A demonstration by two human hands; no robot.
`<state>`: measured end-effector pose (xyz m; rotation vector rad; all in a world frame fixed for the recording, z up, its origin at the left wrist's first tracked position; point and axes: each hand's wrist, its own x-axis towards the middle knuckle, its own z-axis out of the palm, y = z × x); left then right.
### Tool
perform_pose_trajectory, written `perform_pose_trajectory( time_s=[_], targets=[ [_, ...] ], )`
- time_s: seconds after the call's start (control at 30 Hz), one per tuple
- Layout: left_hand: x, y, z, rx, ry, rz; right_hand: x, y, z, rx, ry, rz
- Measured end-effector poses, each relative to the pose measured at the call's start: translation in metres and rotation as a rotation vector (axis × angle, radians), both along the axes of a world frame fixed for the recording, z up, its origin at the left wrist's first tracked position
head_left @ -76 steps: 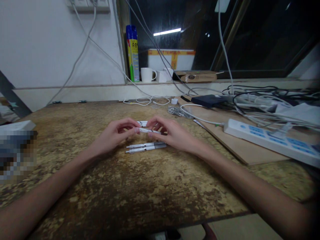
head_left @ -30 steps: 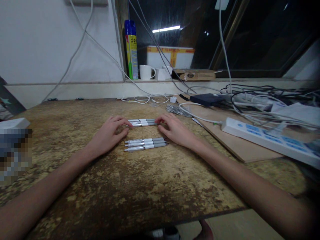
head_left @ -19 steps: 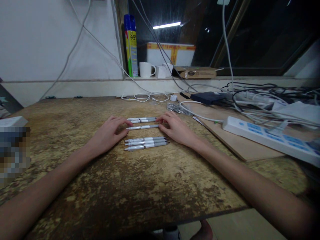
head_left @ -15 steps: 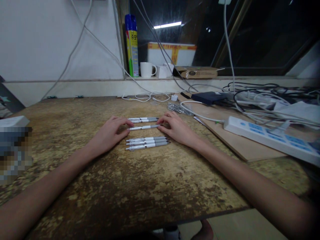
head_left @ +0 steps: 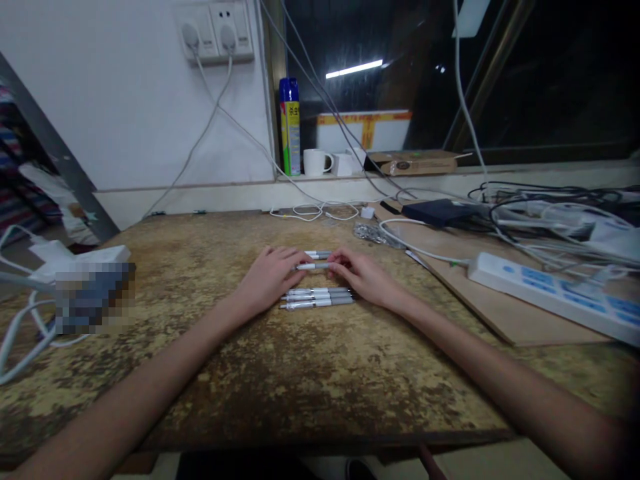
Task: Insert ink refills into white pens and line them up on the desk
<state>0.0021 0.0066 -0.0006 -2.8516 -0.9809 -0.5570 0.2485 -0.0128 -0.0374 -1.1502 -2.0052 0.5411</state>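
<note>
A white-and-grey pen [head_left: 315, 266] lies crosswise between my two hands. My left hand [head_left: 270, 275] has its fingers closed around the pen's white end. At the grey end, my right hand [head_left: 364, 277] pinches it between thumb and fingertips. Just behind are more pens of the same look [head_left: 320, 255], partly hidden by my fingers. Nearer to me, several matching pens [head_left: 321, 302] rest side by side on the worn wooden table [head_left: 290, 373], their grey ends to the right.
At right, a white power strip [head_left: 550, 293] rests on a wooden board [head_left: 465, 293] amid tangled cables [head_left: 540, 207]. A plastic packet [head_left: 370, 232] lies behind my right hand. On the sill stand a spray can [head_left: 290, 127] and a white mug [head_left: 316, 162]. A blurred-out item [head_left: 95, 297] is at left.
The view has shifted up and left. My left hand has slid right along the pen and now covers more of its white end. My right hand still pinches the grey end.
</note>
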Motion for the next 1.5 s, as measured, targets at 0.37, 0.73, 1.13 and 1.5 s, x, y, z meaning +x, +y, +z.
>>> perform_pose_trajectory(
  time_s=[0.37,0.73,1.13,1.5],
  targets=[
    [0.016,-0.014,0.005,0.127,0.053,0.037,-0.003,-0.010,0.009,0.144,-0.234,-0.031],
    [0.012,-0.027,0.011,0.131,0.079,0.077,-0.009,-0.013,0.005,0.240,-0.417,-0.064],
    [0.011,-0.024,0.006,-0.013,-0.027,0.131,-0.006,-0.011,0.009,0.319,-0.348,-0.029],
    [0.006,-0.013,-0.003,-0.030,-0.078,0.059,-0.002,-0.013,0.017,0.055,-0.087,0.021]
  ],
)
